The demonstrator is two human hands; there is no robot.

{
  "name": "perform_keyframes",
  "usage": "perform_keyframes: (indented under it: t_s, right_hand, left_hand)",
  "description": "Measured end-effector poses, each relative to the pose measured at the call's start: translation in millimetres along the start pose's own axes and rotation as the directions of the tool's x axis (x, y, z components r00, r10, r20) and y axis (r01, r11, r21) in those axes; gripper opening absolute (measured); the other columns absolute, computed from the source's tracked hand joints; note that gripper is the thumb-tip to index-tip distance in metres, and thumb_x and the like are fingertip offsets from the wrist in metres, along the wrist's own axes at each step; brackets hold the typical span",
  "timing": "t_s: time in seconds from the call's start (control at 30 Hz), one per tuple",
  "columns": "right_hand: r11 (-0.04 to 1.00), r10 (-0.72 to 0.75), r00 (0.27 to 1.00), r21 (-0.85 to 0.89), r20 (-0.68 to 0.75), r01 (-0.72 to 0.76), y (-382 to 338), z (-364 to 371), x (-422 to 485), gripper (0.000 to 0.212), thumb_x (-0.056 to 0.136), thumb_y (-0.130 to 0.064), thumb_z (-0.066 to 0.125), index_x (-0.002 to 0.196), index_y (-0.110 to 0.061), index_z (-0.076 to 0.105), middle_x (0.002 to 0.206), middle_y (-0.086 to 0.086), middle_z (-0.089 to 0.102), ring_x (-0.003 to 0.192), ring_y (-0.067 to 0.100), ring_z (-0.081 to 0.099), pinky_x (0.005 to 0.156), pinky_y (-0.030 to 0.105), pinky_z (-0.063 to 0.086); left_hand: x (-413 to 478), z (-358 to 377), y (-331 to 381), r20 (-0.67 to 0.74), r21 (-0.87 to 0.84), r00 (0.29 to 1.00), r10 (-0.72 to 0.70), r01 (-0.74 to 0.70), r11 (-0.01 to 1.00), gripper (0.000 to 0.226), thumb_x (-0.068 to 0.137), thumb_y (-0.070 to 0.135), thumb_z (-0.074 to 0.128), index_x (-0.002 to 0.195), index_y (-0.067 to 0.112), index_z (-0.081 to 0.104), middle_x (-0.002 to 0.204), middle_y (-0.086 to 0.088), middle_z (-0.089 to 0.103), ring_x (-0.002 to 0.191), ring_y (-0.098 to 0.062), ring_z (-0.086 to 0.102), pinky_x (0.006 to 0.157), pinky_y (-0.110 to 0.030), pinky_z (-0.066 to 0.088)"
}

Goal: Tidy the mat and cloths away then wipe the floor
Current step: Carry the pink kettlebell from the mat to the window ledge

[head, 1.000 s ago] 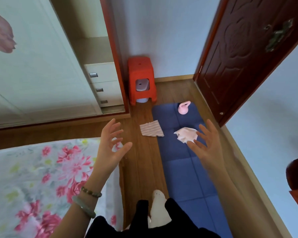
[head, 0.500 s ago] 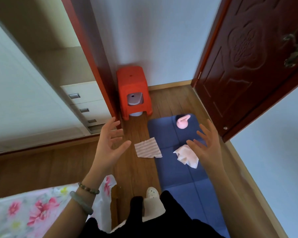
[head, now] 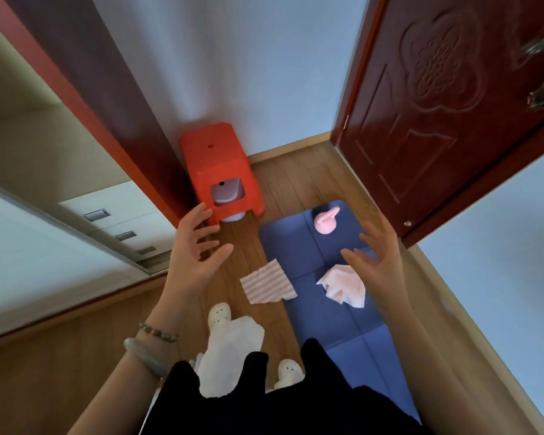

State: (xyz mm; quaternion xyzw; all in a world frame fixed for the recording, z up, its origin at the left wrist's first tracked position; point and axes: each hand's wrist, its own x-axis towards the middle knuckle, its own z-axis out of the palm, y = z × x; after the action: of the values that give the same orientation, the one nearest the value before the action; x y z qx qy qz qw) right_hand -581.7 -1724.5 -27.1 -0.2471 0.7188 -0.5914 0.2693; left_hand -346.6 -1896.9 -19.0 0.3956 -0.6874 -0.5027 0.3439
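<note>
Blue mat is lying flat on the wood floor, so nothing's tidied yet, and no wiping done either, I'd guess. Two cloths: striped cloth straddling the mat's left edge, crumpled white cloth near its right edge. One pink kettlebell at the far end. Left hand and right hand hover above, fingers spread, holding nothing.

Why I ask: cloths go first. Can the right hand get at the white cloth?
Probably yes: the right hand hovers open near the white cloth on the mat; nothing lies between them.
</note>
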Motion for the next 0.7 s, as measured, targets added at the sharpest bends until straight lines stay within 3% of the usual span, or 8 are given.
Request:
perform_keyframes:
  t_s: [0.23, 0.4, 0.57, 0.7]
  right_hand:
    - [0.999, 0.017, 0.982, 0.038, -0.190, -0.010, -7, 73, 51, 0.083, 0.079, -0.002, 0.071, 0.143, -0.032, 0.028, 0.142, -0.003, 0.043, 0.122, 0.002, 0.048, 0.095, 0.029, 0.048]
    - [0.998, 0.045, 0.951, 0.050, -0.305, -0.032, -13, 131, 77, 0.084, 0.078, -0.002, 0.073, 0.144, -0.027, 0.028, 0.140, -0.002, 0.044, 0.126, 0.013, 0.047, 0.094, 0.026, 0.049]
    - [0.998, 0.064, 0.919, 0.041, -0.390, -0.052, -17, 158, 96, 0.085, 0.078, -0.003, 0.073, 0.144, -0.026, 0.025, 0.141, 0.003, 0.043, 0.126, 0.017, 0.046, 0.086, 0.013, 0.049]
    - [0.997, 0.075, 0.897, 0.015, -0.436, -0.076, -14, 158, 113, 0.084, 0.078, -0.003, 0.073, 0.144, -0.024, 0.026, 0.143, 0.004, 0.042, 0.126, 0.017, 0.046, 0.081, 0.007, 0.047]
  left_hand:
    - [112, -36, -27, 0.183, -0.037, 0.982, 0.047, -0.041, 0.998, 0.073, 0.075, 0.013, 0.073, 0.132, 0.039, 0.037, 0.133, 0.007, 0.048, 0.106, -0.005, 0.057, 0.085, -0.026, 0.050]
    - [190, -58, -34, 0.356, -0.070, 0.932, 0.068, -0.046, 0.996, 0.072, 0.070, 0.019, 0.073, 0.130, 0.038, 0.038, 0.137, -0.004, 0.046, 0.108, -0.010, 0.056, 0.086, -0.025, 0.050]
    - [247, -55, -50, 0.501, -0.046, 0.864, 0.057, -0.039, 0.998, 0.073, 0.063, 0.035, 0.073, 0.128, 0.041, 0.039, 0.132, 0.004, 0.050, 0.105, -0.012, 0.059, 0.089, -0.034, 0.050]
    - [271, -31, -58, 0.566, -0.033, 0.823, 0.047, -0.034, 0.999, 0.073, 0.067, 0.021, 0.074, 0.129, 0.035, 0.040, 0.127, 0.014, 0.049, 0.101, -0.001, 0.059, 0.084, -0.024, 0.050]
